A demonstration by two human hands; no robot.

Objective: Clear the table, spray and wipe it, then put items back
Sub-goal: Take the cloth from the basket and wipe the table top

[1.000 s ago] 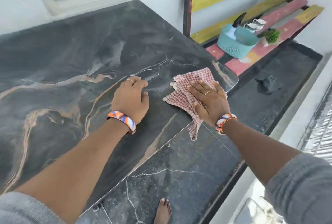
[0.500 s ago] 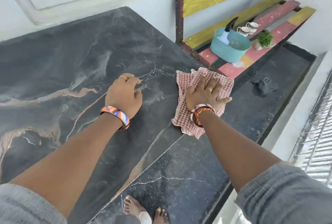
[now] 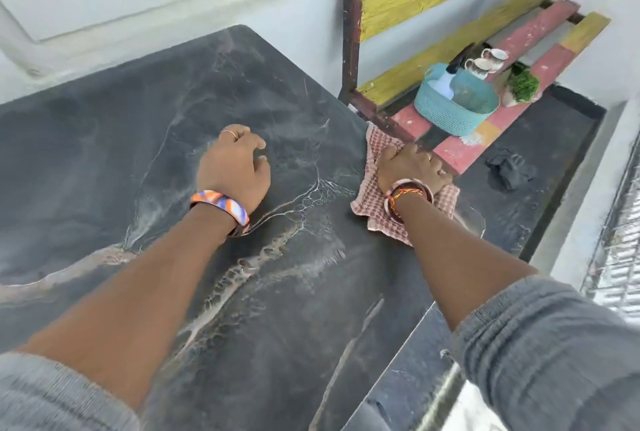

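While my right hand [image 3: 412, 167] presses the checked cloth [image 3: 367, 198] flat at the table's [image 3: 138, 140] far right edge, my left hand [image 3: 233, 164] rests loosely curled and empty on the dark top. I note one risk: the cloth overhangs that edge and could slip off toward the bench [image 3: 457, 150], where the basket [image 3: 453, 108] sits.

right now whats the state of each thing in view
table: cleared, bare top
checked cloth: flat at the table's right edge, pressed under a hand
right hand: palm down on the cloth
left hand: resting on the table, holding nothing
teal basket: on the bench, holding a spray bottle
two cups: on the bench behind the basket
small plant: on the bench
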